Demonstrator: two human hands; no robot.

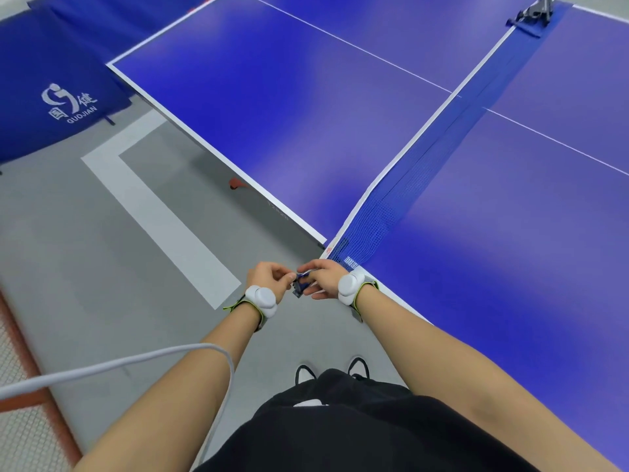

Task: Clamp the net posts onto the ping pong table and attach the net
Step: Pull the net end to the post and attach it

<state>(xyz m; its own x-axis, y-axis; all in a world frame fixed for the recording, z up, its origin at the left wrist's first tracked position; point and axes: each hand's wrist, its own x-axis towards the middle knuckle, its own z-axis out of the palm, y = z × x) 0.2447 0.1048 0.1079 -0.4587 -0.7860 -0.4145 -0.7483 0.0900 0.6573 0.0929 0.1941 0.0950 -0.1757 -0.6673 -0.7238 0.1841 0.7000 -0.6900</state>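
A blue net point(425, 168) with a white top band stretches across the blue ping pong table point(272, 114), leaning over toward the right half. Its far end meets a dark net post point(534, 11) clamped at the far edge. At the near edge, my left hand point(269, 277) and my right hand point(321, 279) meet around a small dark near net post point(299, 284) just off the table side. Both hands' fingers curl round it and pinch the net's end there. Most of this post is hidden by my fingers.
A blue barrier point(58, 97) with a white logo stands on the grey floor at the left. White floor markings point(163, 212) run beside the table. A grey cable point(119, 366) crosses my left forearm. My shoes point(357, 367) are below my hands.
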